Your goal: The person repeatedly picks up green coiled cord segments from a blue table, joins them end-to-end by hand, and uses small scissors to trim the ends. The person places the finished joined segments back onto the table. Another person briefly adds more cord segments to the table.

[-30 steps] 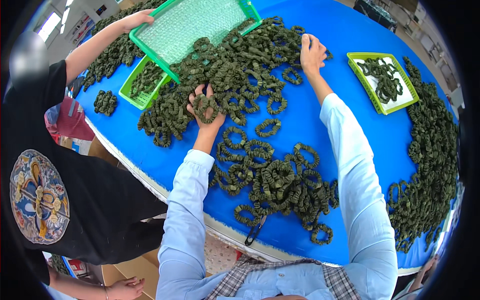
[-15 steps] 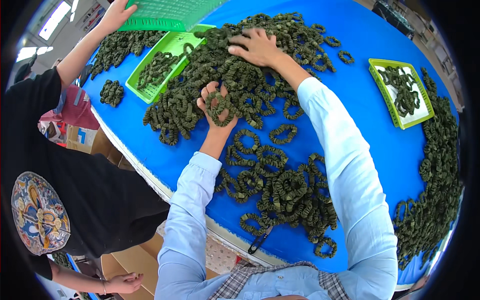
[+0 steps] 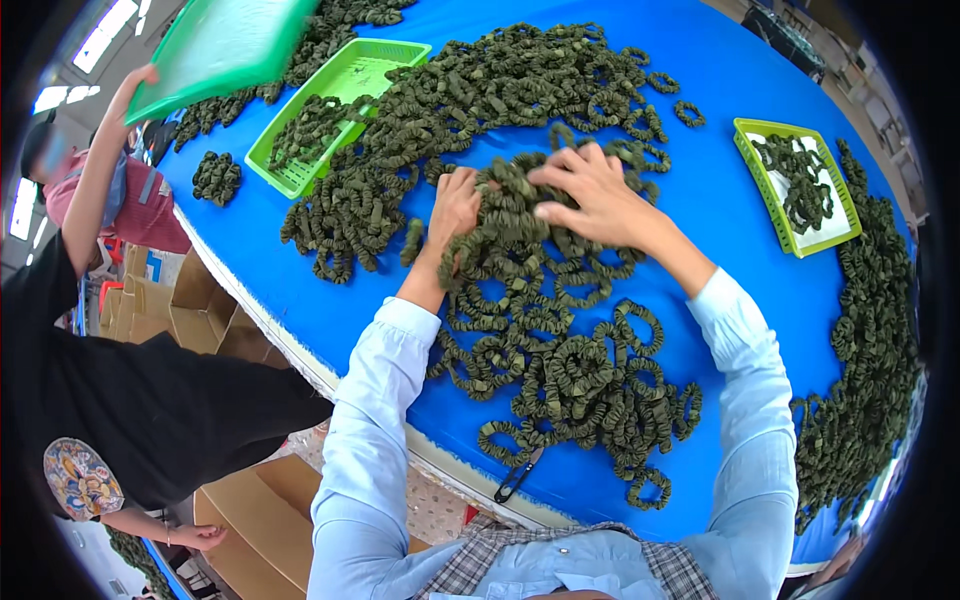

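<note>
A loose clump of dark green scrunchies lies bunched between my two hands, over the blue table. My left hand is closed against the clump's left side, its fingertips partly hidden among the rings. Across the clump's upper right my right hand has its fingers spread, slightly smeared by motion, touching the scrunchies. Just beyond is a wide heap of similar scrunchies. Closer to my body lies a smaller pile, which runs up into the clump.
A light green basket with some scrunchies stands at the far left. A yellow-green tray sits right, beside a long scrunchie heap. Small black snips lie near the front edge. At left, a co-worker in black lifts a green basket.
Both my hands have come nearer my body, dragging scrunchies off the big heap; blue table now shows behind them. The co-worker's green basket has moved left.
</note>
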The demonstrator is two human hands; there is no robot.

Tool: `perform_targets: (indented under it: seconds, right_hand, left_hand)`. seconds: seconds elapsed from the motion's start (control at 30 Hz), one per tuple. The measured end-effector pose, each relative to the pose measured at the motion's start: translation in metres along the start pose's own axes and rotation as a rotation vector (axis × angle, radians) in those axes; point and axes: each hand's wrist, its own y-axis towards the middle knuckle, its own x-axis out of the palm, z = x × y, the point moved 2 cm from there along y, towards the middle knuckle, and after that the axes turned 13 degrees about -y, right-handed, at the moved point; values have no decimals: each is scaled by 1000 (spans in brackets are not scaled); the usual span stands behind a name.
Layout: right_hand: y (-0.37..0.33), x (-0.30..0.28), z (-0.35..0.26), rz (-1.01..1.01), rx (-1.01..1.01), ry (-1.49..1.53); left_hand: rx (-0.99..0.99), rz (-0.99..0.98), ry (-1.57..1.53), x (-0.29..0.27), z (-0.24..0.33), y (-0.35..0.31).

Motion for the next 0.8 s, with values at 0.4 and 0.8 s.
perform_targets:
  seconds: [0.4,0.8]
  right_hand:
    - [1,-31,97,164,477,-232]
    - [-69,22,51,-71,418,-13]
  left_hand:
    - [-212,53,-372,-17,38,20]
    - [-50,-168,-94,-22,58,31]
